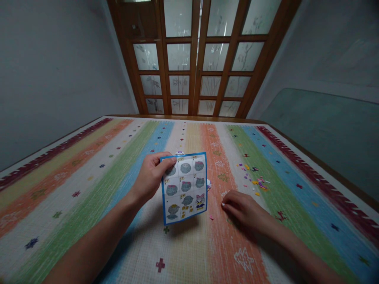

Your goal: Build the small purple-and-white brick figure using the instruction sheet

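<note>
My left hand (pixel 151 177) is closed on the upper left corner of a blue-bordered sticker sheet (pixel 185 188) and holds it lifted above the striped mat. The sheet carries a grid of grey shapes, with one coloured figure in its lower right cell. My right hand (pixel 244 211) rests low on the mat to the right of the sheet, palm down, fingers curled with the fingertips pressed to the surface near a tiny pink scrap (pixel 211 217). Whether anything sits under those fingertips is hidden.
A multicoloured striped mat (pixel 118 221) covers the surface. Several small coloured paper scraps (pixel 257 182) lie scattered beyond my right hand. Small pieces peek out behind the sheet's top (pixel 179 153) and right edge (pixel 209 184). A wooden door with frosted panes (pixel 195 59) stands ahead.
</note>
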`<state>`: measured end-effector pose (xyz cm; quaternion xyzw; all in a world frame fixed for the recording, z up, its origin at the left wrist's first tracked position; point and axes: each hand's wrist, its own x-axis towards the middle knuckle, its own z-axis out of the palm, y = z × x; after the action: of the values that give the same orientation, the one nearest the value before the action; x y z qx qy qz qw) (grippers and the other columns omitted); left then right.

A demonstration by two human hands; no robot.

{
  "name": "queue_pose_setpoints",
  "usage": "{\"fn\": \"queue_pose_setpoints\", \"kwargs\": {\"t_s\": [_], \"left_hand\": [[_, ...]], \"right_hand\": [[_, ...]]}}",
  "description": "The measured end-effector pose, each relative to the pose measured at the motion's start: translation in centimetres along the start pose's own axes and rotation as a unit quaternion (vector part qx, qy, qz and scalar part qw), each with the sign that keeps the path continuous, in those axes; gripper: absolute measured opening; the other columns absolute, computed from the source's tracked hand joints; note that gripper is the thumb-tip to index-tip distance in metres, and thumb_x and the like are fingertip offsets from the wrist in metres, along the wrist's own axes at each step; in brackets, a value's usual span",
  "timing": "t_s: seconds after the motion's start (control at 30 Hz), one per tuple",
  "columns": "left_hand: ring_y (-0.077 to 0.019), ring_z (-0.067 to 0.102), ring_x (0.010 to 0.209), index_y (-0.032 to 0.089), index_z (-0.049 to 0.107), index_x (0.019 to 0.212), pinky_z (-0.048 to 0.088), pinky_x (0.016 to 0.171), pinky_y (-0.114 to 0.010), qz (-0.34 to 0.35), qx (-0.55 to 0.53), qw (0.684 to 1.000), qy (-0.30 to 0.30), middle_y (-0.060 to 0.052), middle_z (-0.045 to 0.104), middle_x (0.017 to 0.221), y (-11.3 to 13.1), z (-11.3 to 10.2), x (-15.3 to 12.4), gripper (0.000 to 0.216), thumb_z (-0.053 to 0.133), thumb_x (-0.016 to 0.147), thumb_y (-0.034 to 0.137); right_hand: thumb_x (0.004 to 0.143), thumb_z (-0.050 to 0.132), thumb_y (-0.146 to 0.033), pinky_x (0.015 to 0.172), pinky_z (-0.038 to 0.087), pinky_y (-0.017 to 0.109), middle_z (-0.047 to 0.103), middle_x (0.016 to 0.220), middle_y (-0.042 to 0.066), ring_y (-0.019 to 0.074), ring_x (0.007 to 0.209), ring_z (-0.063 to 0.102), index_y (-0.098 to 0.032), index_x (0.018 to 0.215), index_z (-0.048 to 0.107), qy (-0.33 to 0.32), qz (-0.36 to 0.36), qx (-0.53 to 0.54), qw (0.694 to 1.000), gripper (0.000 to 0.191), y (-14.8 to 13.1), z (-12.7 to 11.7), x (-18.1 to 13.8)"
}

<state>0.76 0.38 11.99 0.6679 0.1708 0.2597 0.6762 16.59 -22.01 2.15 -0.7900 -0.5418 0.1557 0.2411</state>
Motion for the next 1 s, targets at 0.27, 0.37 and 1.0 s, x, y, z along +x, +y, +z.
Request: {"fn": "queue_pose_setpoints", "kwargs": {"t_s": [0.27,0.37,1.0], "left_hand": [[-0.0067,0.042,0.040,0.014,0.057,0.056,0.029,0.037,-0.017,0.004,0.003,1.000,0.008,0.004,0.051,0.048,0.1,-0.7,0.6,0.020,0.061,0.066,0.030],[-0.0058,0.040,0.039,0.014,0.055,0.055,0.027,0.036,-0.017,0.009,0.012,1.000,0.001,0.005,0.049,0.048,0.2,-0.9,0.7,0.020,0.061,0.067,0.029],[-0.0051,0.032,0.039,0.015,0.050,0.052,0.022,0.035,-0.017,0.023,0.034,0.998,-0.042,0.007,0.039,0.044,0.5,-0.4,-0.2,0.025,0.058,0.072,0.029]], "right_hand": [[0.081,0.053,-0.013,0.065,0.044,0.028,0.066,0.081,0.007,0.0160,0.072,0.059,-0.016,0.079,0.062,0.070,-0.022,-0.017,0.997,0.010,-0.7,-2.2,5.6],[0.081,0.054,-0.012,0.064,0.044,0.027,0.066,0.079,0.007,0.0150,0.071,0.058,-0.015,0.076,0.064,0.060,-0.026,-0.022,0.998,0.011,-1.3,-1.9,6.8],[0.079,0.053,-0.009,0.062,0.042,0.024,0.063,0.075,0.006,0.0135,0.067,0.055,-0.013,0.077,0.065,0.042,-0.029,-0.012,0.999,0.014,-1.1,-0.8,7.6]]}}
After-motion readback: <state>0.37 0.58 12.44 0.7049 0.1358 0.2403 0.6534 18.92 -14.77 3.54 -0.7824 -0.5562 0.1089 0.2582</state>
